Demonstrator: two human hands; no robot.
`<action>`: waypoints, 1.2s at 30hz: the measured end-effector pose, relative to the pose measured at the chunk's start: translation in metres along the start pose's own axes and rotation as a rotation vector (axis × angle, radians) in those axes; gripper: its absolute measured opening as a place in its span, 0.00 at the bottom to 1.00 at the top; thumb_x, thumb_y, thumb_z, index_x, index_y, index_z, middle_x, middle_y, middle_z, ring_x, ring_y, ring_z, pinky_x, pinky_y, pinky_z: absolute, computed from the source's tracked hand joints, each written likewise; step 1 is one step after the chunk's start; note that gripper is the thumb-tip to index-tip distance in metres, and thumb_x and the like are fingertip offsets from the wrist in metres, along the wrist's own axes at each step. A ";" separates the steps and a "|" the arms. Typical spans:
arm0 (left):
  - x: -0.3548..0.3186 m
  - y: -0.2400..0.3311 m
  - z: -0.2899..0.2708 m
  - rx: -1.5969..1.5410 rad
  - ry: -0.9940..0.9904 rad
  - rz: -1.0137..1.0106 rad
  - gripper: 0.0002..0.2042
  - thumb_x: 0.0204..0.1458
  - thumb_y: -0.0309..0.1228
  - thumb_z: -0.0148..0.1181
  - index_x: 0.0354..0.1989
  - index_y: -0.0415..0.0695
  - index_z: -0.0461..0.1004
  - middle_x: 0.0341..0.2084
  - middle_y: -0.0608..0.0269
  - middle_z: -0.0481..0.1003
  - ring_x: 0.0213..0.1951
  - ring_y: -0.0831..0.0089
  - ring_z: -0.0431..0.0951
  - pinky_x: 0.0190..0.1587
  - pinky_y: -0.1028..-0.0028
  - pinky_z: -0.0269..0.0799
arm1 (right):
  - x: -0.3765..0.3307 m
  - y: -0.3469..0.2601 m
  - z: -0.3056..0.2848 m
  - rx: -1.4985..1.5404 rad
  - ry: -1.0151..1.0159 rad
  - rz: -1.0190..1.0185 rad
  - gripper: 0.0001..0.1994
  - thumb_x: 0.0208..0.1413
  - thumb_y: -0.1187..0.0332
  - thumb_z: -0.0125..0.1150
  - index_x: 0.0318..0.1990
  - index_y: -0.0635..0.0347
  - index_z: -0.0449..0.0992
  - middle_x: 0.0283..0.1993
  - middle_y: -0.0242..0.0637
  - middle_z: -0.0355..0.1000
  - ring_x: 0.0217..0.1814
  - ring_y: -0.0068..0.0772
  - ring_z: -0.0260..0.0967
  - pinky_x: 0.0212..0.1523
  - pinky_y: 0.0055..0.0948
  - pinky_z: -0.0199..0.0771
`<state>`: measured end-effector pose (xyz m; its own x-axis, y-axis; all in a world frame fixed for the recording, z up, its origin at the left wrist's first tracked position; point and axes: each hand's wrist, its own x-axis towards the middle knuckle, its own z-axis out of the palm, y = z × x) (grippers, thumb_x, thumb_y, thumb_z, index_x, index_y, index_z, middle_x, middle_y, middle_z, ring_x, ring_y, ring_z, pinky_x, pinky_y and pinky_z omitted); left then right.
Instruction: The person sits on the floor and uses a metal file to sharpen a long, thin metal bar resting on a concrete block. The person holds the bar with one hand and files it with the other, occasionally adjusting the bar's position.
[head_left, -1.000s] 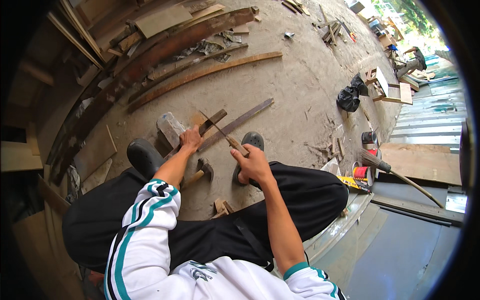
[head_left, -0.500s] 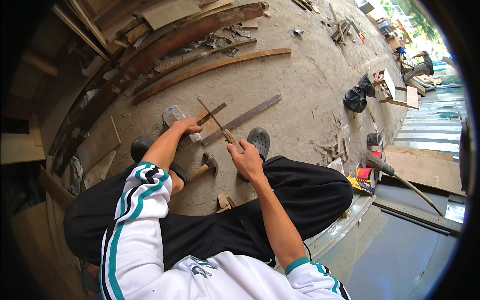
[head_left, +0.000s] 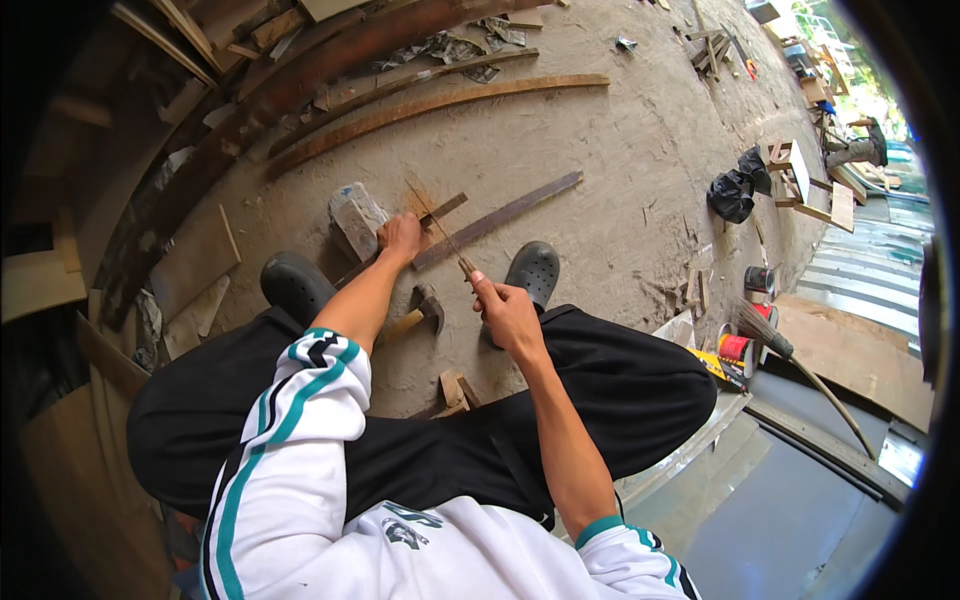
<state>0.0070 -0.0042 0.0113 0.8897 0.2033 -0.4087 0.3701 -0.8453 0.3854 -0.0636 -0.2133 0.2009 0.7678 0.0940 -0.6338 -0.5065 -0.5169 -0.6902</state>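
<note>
My left hand [head_left: 402, 237] is closed around a short dark wooden strip [head_left: 446, 209], pressing it down beside a pale, worn block [head_left: 355, 218] on the ground. In my right hand [head_left: 510, 312] is the wooden handle of a narrow handsaw [head_left: 441, 232]. Its thin blade lies across the strip, just right of my left fingers, and orange-brown dust shows near its tip. A longer dark strip [head_left: 505, 218] rests on the ground to the right. Between my feet lies a hammer [head_left: 428, 310] with a wooden handle, partly hidden by my left forearm.
Long curved-looking boards [head_left: 440, 106] and scrap wood line the far left. Black plastic bags [head_left: 732, 197], an upturned wooden frame [head_left: 800, 185], tins [head_left: 736, 348] and a broom [head_left: 768, 328] stand at the right. Small wood offcuts [head_left: 455, 390] lie near my lap.
My right hand has shifted slightly right and the handsaw has moved along with it across the strip. My left hand appears a little farther right, still on the strip. The whole view has shifted slightly.
</note>
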 end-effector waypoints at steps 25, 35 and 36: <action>-0.003 -0.009 -0.005 -0.038 -0.098 -0.085 0.12 0.49 0.31 0.58 0.33 0.35 0.82 0.36 0.39 0.80 0.43 0.42 0.81 0.49 0.52 0.73 | -0.034 -0.025 -0.028 -0.110 0.111 -0.061 0.24 0.63 0.55 0.56 0.25 0.71 0.75 0.16 0.31 0.66 0.19 0.20 0.61 0.23 0.26 0.59; -0.002 -0.001 -0.009 -0.063 -0.121 -0.101 0.13 0.48 0.29 0.55 0.34 0.34 0.82 0.40 0.37 0.79 0.48 0.43 0.79 0.52 0.53 0.71 | 0.016 0.000 0.005 -0.203 0.105 -0.119 0.24 0.62 0.54 0.54 0.25 0.70 0.73 0.18 0.38 0.68 0.20 0.27 0.62 0.25 0.30 0.60; -0.001 -0.003 -0.010 -0.064 -0.132 -0.101 0.13 0.47 0.29 0.55 0.34 0.33 0.82 0.39 0.37 0.79 0.47 0.42 0.80 0.51 0.53 0.72 | 0.008 -0.001 -0.008 -0.160 0.048 -0.055 0.24 0.62 0.53 0.54 0.27 0.71 0.74 0.19 0.44 0.68 0.21 0.34 0.65 0.28 0.34 0.64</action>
<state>0.0078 0.0027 0.0188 0.8060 0.2152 -0.5514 0.4758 -0.7896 0.3874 -0.0539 -0.2186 0.1999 0.8126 0.0872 -0.5763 -0.3971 -0.6409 -0.6569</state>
